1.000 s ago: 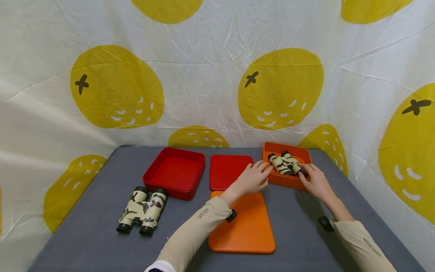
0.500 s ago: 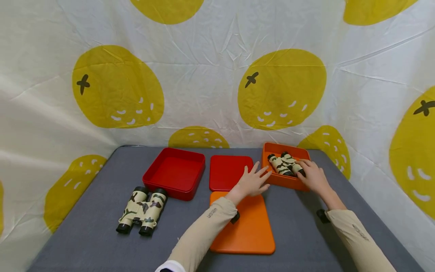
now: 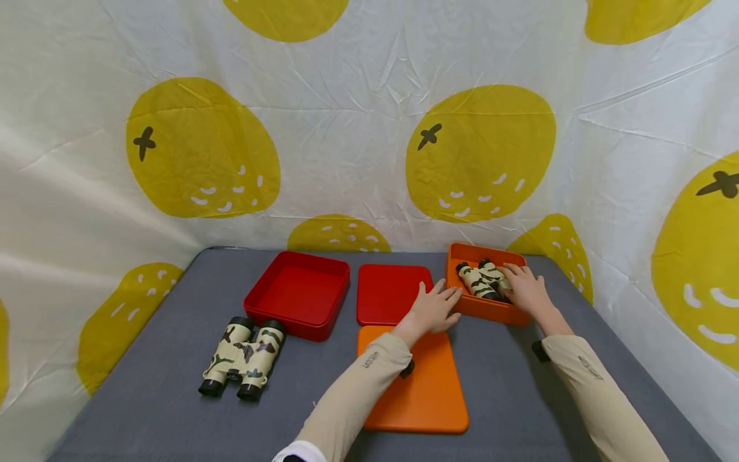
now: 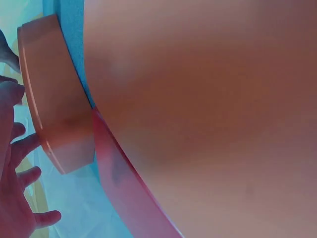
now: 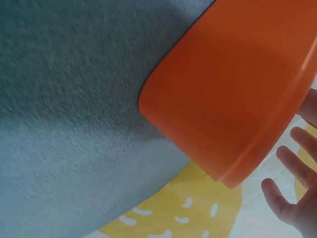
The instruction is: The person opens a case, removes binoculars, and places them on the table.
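In the head view, camouflage binoculars (image 3: 476, 282) lie inside an orange box (image 3: 491, 311) at the back right. My right hand (image 3: 530, 292) reaches over the box's right side, its fingers over the right barrel and partly hiding it. The right wrist view shows those fingers (image 5: 293, 166) spread beyond the rim. Beside the box's front left corner is my left hand (image 3: 431, 310), fingers spread and holding nothing. One of its fingertips appears at the box rim in the left wrist view, but contact is hard to judge.
An orange lid (image 3: 430, 391) lies under the left forearm, with a red lid (image 3: 387, 292) behind it. A red box (image 3: 297, 289) stands to the left with nothing in it. Larger camouflage binoculars (image 3: 242, 359) lie in front of that box on the grey table (image 3: 144, 385).
My right hand has shifted left and farther back over the binoculars' right barrel. The left hand's fingers have spread, and it has stayed by the box's corner. The binoculars look unmoved.
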A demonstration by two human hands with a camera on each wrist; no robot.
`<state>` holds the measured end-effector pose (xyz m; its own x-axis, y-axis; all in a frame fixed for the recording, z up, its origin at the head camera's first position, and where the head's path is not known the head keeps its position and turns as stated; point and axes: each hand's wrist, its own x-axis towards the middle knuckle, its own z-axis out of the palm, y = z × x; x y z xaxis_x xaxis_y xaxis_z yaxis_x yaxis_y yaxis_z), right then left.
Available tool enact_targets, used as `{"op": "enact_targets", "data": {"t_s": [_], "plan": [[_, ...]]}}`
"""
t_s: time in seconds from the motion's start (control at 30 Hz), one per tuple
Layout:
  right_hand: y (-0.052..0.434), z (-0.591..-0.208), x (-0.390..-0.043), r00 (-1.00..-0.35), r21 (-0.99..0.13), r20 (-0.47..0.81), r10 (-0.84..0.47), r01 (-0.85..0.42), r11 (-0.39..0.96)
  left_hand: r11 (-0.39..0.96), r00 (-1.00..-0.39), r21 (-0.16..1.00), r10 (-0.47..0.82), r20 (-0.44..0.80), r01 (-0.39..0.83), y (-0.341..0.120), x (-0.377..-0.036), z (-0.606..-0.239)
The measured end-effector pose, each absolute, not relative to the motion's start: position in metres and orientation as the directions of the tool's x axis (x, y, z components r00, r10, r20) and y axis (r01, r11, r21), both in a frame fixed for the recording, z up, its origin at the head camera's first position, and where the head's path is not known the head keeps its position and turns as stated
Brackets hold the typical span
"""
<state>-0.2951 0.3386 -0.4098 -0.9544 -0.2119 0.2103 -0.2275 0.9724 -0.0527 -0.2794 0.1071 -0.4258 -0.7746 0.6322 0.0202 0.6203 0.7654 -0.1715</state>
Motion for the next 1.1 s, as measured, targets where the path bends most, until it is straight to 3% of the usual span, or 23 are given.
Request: {"op": "enact_targets", "data": {"t_s": [0.57, 1.1], "plan": [[0.336, -0.423, -0.331, -0.952, 0.169, 0.083, -0.296, -0.279, 0.945, 0.776, -0.796, -0.235, 0.605, 0.018, 0.585, 0.115, -0.276, -0.433], [0.329, -0.424, -0.338, -0.945, 0.244, 0.041, -0.326, -0.307, 0.920, 0.779, -0.792, -0.226, 0.609, 0.047, 0.585, 0.114, -0.275, -0.424]]}}
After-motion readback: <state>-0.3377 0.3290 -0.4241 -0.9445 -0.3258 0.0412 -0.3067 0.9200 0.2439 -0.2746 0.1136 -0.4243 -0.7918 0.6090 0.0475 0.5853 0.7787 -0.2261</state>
